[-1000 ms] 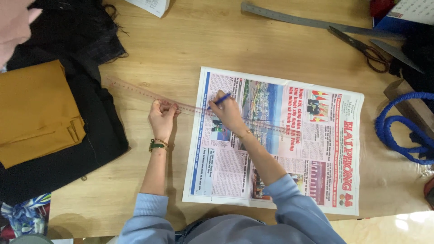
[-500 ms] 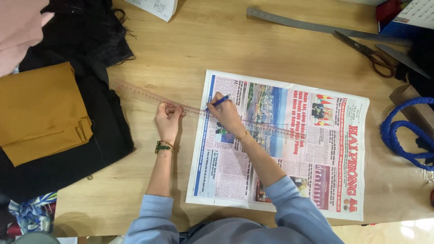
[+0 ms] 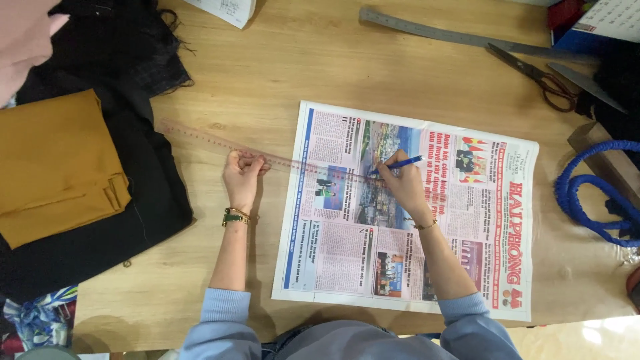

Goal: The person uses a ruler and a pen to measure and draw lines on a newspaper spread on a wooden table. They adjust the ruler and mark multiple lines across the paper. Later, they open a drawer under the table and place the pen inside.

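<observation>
A newspaper sheet (image 3: pixel 460 227) lies flat on the wooden table (image 3: pixel 280 80). A long clear ruler (image 3: pixel 200 138) runs from the table's left across the newspaper's upper part. My left hand (image 3: pixel 241 175) presses the ruler down just left of the paper's edge; a watch sits on that wrist. My right hand (image 3: pixel 400 188) holds a blue pen (image 3: pixel 398 164) with its tip against the ruler's edge, over the middle of the newspaper.
Folded mustard fabric (image 3: pixel 57 167) lies on black cloth (image 3: pixel 100 220) at the left. A grey metal ruler (image 3: pixel 440 37) and scissors (image 3: pixel 533 70) lie at the back right. A blue cord (image 3: pixel 593 200) coils at the right edge.
My right hand has slid the pen rightward along the ruler, from near the paper's left columns to its middle. The left hand stays on the ruler.
</observation>
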